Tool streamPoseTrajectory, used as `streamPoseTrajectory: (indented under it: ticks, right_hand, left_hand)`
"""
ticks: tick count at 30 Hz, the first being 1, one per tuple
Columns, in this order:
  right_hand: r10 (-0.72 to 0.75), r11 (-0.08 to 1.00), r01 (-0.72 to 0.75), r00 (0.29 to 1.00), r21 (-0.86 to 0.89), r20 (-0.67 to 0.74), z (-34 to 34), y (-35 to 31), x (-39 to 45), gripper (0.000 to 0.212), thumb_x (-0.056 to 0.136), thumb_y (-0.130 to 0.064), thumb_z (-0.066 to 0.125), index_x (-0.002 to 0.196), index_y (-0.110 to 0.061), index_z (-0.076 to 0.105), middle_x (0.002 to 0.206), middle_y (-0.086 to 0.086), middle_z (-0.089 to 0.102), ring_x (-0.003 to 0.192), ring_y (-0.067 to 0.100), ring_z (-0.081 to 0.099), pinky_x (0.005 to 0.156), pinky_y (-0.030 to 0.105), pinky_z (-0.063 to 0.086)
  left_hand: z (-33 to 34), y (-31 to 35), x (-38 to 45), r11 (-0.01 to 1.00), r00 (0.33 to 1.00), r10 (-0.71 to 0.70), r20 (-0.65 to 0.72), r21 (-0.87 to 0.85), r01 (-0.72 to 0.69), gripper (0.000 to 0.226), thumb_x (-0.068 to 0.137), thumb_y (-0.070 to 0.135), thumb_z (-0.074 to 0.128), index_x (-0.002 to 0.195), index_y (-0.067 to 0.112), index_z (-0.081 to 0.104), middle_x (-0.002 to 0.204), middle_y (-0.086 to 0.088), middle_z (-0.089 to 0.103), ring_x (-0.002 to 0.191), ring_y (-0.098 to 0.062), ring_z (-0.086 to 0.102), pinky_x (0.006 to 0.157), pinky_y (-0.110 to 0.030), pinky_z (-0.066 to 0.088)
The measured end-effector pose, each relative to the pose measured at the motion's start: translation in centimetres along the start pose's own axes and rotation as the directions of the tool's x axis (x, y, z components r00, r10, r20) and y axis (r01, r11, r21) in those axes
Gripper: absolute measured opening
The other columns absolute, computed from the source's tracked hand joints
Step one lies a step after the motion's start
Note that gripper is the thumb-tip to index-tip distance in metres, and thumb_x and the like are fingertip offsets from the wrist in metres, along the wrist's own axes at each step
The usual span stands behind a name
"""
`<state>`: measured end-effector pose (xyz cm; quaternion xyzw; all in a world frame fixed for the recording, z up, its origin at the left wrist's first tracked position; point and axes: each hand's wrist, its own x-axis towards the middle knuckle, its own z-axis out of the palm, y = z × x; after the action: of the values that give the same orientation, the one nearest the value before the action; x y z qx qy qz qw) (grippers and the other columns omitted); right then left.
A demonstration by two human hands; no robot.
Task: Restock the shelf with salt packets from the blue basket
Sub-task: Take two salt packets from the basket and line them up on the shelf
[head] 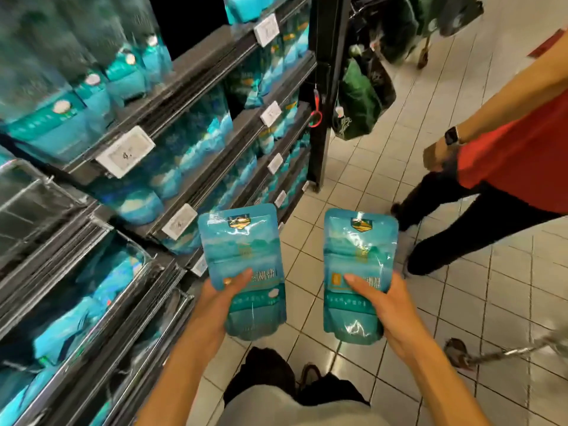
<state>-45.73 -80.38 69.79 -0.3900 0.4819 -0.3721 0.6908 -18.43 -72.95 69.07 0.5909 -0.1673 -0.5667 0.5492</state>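
Plainly, much is blurred or cut off: the dark metal shelf unit on the left is smeared by motion, so the rows of teal pouches on its tiers show only as colour and shape. The white price tags clipped to the shelf edges are mostly unreadable; one shows what looks like a "4". The blue basket is not visible anywhere.

The left hand holds a glossy teal salt packet with a gold-and-dark crest at its top, its grip clamped on the lower half: the thumb lies across the front and the fingers are hidden behind. The right hand holds a second glossy teal salt packet with the same crest the same way, thumb on the front near a small orange square. Both packets stand upright, side by side but apart, over the white tiled floor, just right of the lower shelf tiers. White characters run beside each thumb, too small and partly covered to read.

At the right edge, another person in a red top and dark trousers is cut off by the frame, a dark wristwatch on the arm.
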Motion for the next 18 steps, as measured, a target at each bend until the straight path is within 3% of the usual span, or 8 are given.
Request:
streamPoseTrajectory:
  ticks: [4,8,11,15,18]
  right_hand:
    - [-0.032,0.999,0.032,0.999,-0.017,0.014,1.0,-3.1,4.7,0.039,0.071,-0.033,0.088,0.107,-0.026,0.074,0.110,0.009,0.077,0.097,0.030,0.075,0.071,0.039,0.062]
    - [-0.086,0.995,0.087,0.996,-0.045,0.036,2.9,-6.7,10.0,0.051,0.069,-0.035,0.091,0.113,-0.019,0.071,0.108,0.009,0.077,0.097,0.030,0.076,0.069,0.037,0.062]
    - [-0.129,0.990,0.132,0.990,-0.042,0.063,5.0,-9.7,14.1,0.040,0.069,-0.032,0.085,0.106,-0.024,0.075,0.108,0.009,0.078,0.096,0.028,0.076,0.070,0.036,0.062]
    - [-0.193,0.981,0.195,0.974,-0.013,0.117,7.8,-13.9,18.9,0.031,0.071,-0.027,0.086,0.101,-0.028,0.079,0.109,0.010,0.077,0.096,0.028,0.076,0.071,0.034,0.062]
    - [-0.244,0.969,0.244,0.952,0.024,0.186,9.9,-17.2,22.1,0.031,0.072,-0.029,0.083,0.103,-0.028,0.079,0.109,0.008,0.078,0.097,0.027,0.076,0.073,0.033,0.061]
  left_hand:
    - [2.0,3.9,3.7,0.997,0.997,0.075,0.016,-0.032,-0.075,0.050,0.060,0.043,0.093,0.107,0.037,0.077,0.116,-0.004,0.077,0.103,-0.024,0.075,0.072,-0.036,0.062]
    - [3.5,8.2,8.6,0.987,0.987,0.152,0.046,-0.054,-0.150,0.066,0.053,0.050,0.097,0.113,0.034,0.075,0.120,-0.005,0.075,0.106,-0.026,0.074,0.073,-0.035,0.062]
    - [4.7,11.8,12.4,0.974,0.972,0.219,0.088,-0.079,-0.212,0.062,0.052,0.050,0.097,0.108,0.033,0.077,0.115,-0.005,0.077,0.101,-0.024,0.075,0.070,-0.032,0.062]
    - [5.7,16.6,16.5,0.948,0.942,0.316,0.116,-0.079,-0.308,0.057,0.061,0.050,0.093,0.114,0.035,0.075,0.120,-0.004,0.075,0.107,-0.023,0.073,0.077,-0.030,0.061]
    - [6.8,19.8,18.7,0.936,0.928,0.353,0.123,-0.058,-0.348,0.042,0.071,0.040,0.089,0.111,0.034,0.077,0.117,-0.004,0.076,0.107,-0.021,0.073,0.078,-0.028,0.060]
